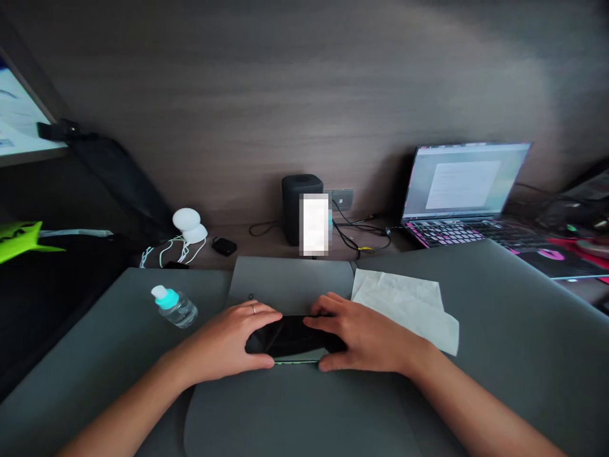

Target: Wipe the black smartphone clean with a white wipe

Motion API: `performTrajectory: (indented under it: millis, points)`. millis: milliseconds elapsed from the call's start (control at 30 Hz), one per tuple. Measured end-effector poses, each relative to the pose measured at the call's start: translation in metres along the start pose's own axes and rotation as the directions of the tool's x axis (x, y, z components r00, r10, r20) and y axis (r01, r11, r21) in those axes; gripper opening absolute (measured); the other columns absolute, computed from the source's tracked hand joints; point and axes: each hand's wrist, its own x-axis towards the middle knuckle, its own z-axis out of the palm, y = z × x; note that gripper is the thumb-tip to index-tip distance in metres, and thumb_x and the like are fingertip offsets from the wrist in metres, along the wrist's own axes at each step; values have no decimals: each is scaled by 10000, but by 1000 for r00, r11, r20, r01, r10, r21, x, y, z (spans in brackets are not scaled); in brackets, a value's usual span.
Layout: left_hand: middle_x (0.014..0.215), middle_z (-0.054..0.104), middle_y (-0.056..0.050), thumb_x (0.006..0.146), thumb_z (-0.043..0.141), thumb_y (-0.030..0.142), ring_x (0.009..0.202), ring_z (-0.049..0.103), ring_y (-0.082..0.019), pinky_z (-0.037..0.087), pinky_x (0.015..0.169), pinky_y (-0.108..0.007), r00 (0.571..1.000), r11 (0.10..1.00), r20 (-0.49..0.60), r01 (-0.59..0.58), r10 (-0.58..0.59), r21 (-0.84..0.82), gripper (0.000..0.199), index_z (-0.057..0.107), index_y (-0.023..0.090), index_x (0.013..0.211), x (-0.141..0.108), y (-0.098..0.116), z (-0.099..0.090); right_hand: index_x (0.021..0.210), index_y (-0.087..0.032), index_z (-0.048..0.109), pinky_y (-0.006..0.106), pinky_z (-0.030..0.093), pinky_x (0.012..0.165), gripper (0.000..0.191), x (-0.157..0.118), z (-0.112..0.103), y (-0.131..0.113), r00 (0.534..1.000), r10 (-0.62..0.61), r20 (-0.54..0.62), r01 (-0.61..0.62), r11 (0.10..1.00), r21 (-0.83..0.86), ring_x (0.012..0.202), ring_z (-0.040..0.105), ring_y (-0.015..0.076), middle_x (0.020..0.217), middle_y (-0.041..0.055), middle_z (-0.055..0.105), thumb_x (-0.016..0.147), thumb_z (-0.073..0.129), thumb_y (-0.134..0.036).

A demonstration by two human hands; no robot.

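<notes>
A black smartphone [297, 337] lies sideways between my hands, its glossy dark screen facing up. My left hand [228, 339], with a ring on one finger, grips its left end, thumb along the near edge and fingers along the far edge. At the opposite end, my right hand [361, 333] holds it the same way, its index finger bent at the far edge. Both palms hide the phone's ends. Below is a grey mat [304, 412]. A white tissue or cloth [409, 304] lies just beyond my right hand, partly behind it.
Left of my hands rests a clear spray bottle [177, 308] with a turquoise collar. Along the wall stand a white round device [187, 222], a black speaker [291, 209] and tangled cables [352, 238]. An open laptop [461, 190] sits at the back right; a black bag [61, 285] is at left.
</notes>
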Motion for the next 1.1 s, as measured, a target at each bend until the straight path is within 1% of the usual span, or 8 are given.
performTrajectory:
  millis: [100,267,367,567,800,933,1100]
  points:
    - [1366,586,-32,757,774,355,1247,530,-307,440,1047,-430,1000,1000,9,14,-14,-16,649,566,315,1371,0,-1,1,1386,-203,551,367,482,909,658,-2,-2,0,1000,2,18,-2,1000,19,1089,533,260,1173,107,563,804,752,-437]
    - [1375,581,-31,766,769,356,1257,523,-297,431,1057,-416,1000,1000,9,3,-2,-25,645,563,310,1375,0,-2,2,1399,-208,531,367,459,943,662,-4,-5,1,999,17,39,-19,999,40,1126,520,258,1205,101,555,804,760,-389]
    - [1376,580,-30,760,774,354,1264,517,-305,428,1058,-430,1000,1000,-3,0,0,-29,651,561,321,1374,0,-3,2,1411,-214,515,368,453,950,681,-5,-8,1,999,19,49,-22,997,73,1129,524,259,1224,102,547,798,765,-371]
    - [1383,577,-26,790,742,367,1267,518,-307,422,1065,-446,1000,1000,-4,-12,12,-8,622,548,333,1380,-1,-6,2,1471,-201,424,383,420,1007,803,-7,-8,7,998,17,55,-25,990,138,1169,507,264,1263,107,524,764,788,-314]
    - [1388,577,-21,789,741,372,1281,513,-313,421,1067,-441,1000,1000,-3,-10,10,13,632,540,336,1387,-1,-6,3,1489,-164,386,389,428,988,821,-10,-9,10,995,61,85,-72,988,135,1137,520,264,1245,119,520,787,760,-370]
    - [1373,587,-22,793,736,363,1257,533,-303,431,1056,-432,1000,1000,5,3,-3,14,618,550,325,1381,-1,-1,0,1502,-172,362,397,423,996,828,-11,-9,12,995,55,78,-64,991,119,1154,511,267,1265,119,517,795,751,-361]
    - [1386,574,-32,786,744,383,1276,512,-318,423,1061,-446,1000,1000,11,16,-16,3,642,541,321,1391,-1,-1,0,1488,-181,394,393,438,981,809,-11,-8,11,996,56,71,-65,991,119,1141,522,267,1258,117,527,787,759,-357]
